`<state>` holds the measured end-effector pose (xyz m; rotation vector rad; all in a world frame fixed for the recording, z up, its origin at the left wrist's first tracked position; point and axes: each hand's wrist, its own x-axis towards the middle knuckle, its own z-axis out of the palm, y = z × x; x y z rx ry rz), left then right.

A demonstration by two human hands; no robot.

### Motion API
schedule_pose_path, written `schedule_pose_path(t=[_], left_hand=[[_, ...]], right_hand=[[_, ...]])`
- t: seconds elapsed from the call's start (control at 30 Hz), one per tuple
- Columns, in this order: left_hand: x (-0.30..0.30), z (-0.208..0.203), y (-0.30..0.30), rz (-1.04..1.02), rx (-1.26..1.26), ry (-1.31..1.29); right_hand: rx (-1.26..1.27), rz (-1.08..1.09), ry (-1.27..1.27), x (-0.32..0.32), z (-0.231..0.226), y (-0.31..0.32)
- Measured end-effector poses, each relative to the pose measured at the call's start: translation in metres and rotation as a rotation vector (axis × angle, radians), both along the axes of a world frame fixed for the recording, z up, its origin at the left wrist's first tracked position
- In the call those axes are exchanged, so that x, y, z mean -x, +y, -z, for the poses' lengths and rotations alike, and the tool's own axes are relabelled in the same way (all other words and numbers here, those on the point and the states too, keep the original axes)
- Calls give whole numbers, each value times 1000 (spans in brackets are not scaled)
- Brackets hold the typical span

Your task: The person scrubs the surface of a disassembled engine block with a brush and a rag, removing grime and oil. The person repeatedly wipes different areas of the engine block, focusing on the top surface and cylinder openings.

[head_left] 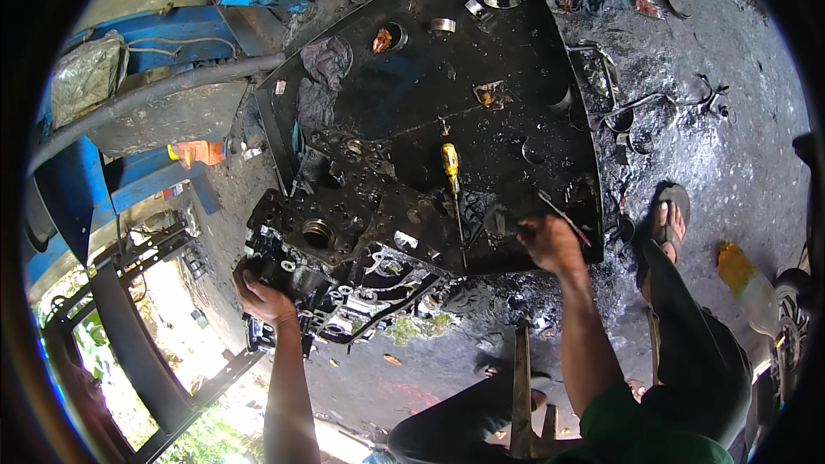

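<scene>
Left hand, half-curled, has hold of the greasy engine block at the tray's near-left corner, probably steadying it; right hand, curled over the near-right corner, is blurred, can't tell if holding anything.

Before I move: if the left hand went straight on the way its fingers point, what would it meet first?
The dark engine block: the left hand appears to touch its left end, so it would likely press there at once, though exact contact is hard to judge.
</scene>
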<state>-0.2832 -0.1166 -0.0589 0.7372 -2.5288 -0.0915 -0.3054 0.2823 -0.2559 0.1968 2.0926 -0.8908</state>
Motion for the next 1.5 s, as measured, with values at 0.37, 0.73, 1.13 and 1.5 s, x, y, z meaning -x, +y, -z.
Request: schedule_pose_path(t=[0.37,0.73,1.13,1.5], left_hand=[[1,-2,5,11,-39,-5],[-1,-1,1,-13,-101,14],[-1,0,-2,18,-83,-4],[0,-1,0,47,-31,-52]], right_hand=[[220,-219,409,72,-17,-152],[101,-316,605,90,-4,-127],[343,-212,586,77,-25,-137],[278,-117,742,118,-64,-171]])
